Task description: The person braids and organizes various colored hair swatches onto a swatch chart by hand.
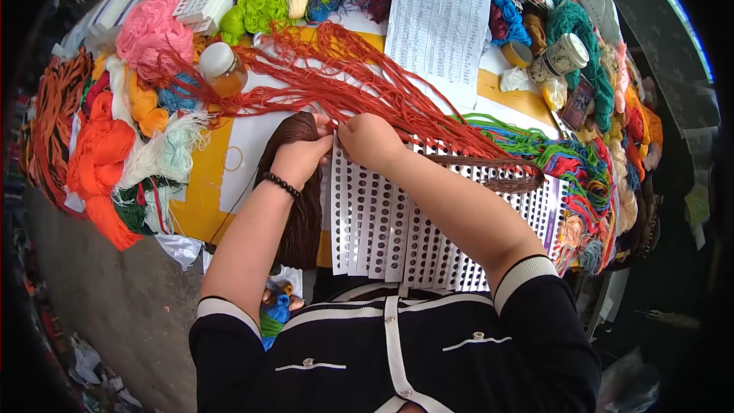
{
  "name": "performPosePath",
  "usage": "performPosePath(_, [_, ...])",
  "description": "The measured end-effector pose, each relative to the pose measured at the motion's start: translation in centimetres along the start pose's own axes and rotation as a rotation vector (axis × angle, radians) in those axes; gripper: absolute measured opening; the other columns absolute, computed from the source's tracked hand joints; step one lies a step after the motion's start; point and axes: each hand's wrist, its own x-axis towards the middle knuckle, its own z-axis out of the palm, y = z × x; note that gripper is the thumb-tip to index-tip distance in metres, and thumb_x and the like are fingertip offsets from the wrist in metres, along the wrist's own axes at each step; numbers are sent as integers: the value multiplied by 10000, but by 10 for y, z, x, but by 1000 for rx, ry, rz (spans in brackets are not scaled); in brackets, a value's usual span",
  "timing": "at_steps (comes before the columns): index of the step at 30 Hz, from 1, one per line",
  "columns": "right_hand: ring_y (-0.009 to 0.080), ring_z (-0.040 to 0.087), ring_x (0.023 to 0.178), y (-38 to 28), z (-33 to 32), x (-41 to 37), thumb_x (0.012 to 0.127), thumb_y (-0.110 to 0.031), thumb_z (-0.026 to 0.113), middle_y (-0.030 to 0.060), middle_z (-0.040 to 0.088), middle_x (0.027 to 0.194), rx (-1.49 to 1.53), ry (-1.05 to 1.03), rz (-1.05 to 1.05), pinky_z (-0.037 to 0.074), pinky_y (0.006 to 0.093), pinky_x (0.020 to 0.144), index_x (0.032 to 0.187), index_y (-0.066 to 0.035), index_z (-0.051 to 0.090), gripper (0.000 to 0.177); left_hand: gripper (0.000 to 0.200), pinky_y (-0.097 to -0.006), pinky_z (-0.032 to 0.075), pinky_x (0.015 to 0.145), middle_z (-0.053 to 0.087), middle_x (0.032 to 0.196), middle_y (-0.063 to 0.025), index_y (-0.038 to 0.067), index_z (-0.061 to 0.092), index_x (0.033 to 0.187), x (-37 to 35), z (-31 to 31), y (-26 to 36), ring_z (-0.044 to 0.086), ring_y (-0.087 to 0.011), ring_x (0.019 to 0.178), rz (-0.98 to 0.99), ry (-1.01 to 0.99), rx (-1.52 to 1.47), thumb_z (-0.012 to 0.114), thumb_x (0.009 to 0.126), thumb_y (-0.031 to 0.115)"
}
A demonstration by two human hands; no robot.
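My left hand (302, 154), with a dark beaded bracelet at the wrist, is closed on a thick dark brown thread skein (294, 214) that hangs down beside the white cards. My right hand (370, 138) is a closed fist touching the cards' upper left corner, fingertips close to my left hand. What it pinches is hidden. White cards (375, 218) with rows of punched holes lie overlapped in front of me. Red threads (336, 80) fan out from their upper edge across the table. Brown strands (514, 176) lie over the cards on the right, partly behind my right forearm.
A jar with a white lid (222, 69) stands among the red threads. A printed sheet (437, 34) lies at the back. Pink yarn (155, 27), orange yarn (99, 153) and green-and-blue threads (566, 153) line the edges. A patterned cup (562, 59) lies tilted at right.
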Motion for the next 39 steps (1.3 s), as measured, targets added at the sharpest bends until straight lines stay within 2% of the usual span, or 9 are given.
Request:
performPosePath(5, [378, 611, 733, -6, 3, -4, 903, -285, 410, 206, 633, 809, -170, 33, -93, 489, 437, 695, 809, 10, 643, 388, 233, -209, 412, 566, 590, 831, 13, 71, 519, 1039, 3, 0, -2, 536, -63, 679, 25, -9, 114, 608, 825, 90])
performPosePath(10, [238, 641, 649, 1, -10, -7, 924, -345, 412, 141, 640, 729, 332, -138, 116, 502, 343, 622, 1041, 24, 549, 410, 229, -242, 435, 571, 565, 776, -4, 57, 501, 985, 16, -27, -31, 540, -79, 641, 408, 270, 643, 583, 771, 55])
performPosePath(12, [173, 633, 628, 6, -10, -6, 923, -359, 426, 104, 631, 700, 366, -171, 128, 495, 304, 595, 1108, 27, 494, 433, 262, -254, 445, 589, 566, 756, -19, 51, 494, 995, 14, -34, -23, 554, -96, 649, 329, 277, 665, 572, 745, 50])
performPosePath(19, [220, 651, 701, 19, 4, 0, 916, -291, 411, 110, 652, 728, 208, -96, 64, 483, 328, 728, 1063, -2, 513, 341, 266, -254, 459, 660, 626, 820, -53, 48, 496, 1033, -5, -22, 5, 596, -112, 740, 121, 116, 489, 617, 799, 83])
performPosePath(22, [218, 653, 721, 18, 1, -1, 914, -267, 407, 111, 659, 736, 205, -81, 69, 479, 331, 737, 1051, -6, 514, 314, 194, -222, 442, 636, 645, 904, -46, 73, 522, 1019, -13, -23, 10, 606, -119, 768, -27, -73, -512, 599, 842, 56])
performPosePath(24, [209, 655, 729, 16, -1, -1, 914, -257, 407, 112, 661, 737, 224, -76, 86, 481, 330, 726, 1045, -3, 514, 305, 206, -196, 427, 606, 641, 936, -61, 81, 533, 1047, -22, -11, 21, 601, -110, 765, 8, -83, -673, 590, 849, 59])
performPosePath(31, [147, 573, 651, 13, -19, -7, 911, -124, 454, 63, 597, 755, 993, -176, 205, 466, 259, 610, 972, -12, 537, 152, 396, -164, 375, 570, 590, 1176, -59, 37, 402, 1301, -16, 3, 12, 532, -48, 716, 43, -121, -93, 466, 916, 105])
performPosePath(35, [121, 544, 634, 11, -21, -7, 912, -107, 460, 49, 579, 743, 1020, -200, 233, 447, 231, 592, 961, -19, 544, 132, 353, -175, 384, 566, 614, 1045, -12, 61, 445, 1277, -9, 10, -1, 514, -52, 678, 192, -279, -37, 456, 931, 128])
performPosePath(39, [117, 549, 651, 14, -12, 0, 902, -106, 452, 65, 585, 787, 687, -238, 222, 451, 220, 614, 985, -31, 544, 145, 254, -186, 395, 562, 552, 768, 28, 80, 586, 1120, -7, -21, 6, 547, -73, 694, 41, 52, -37, 513, 924, 224])
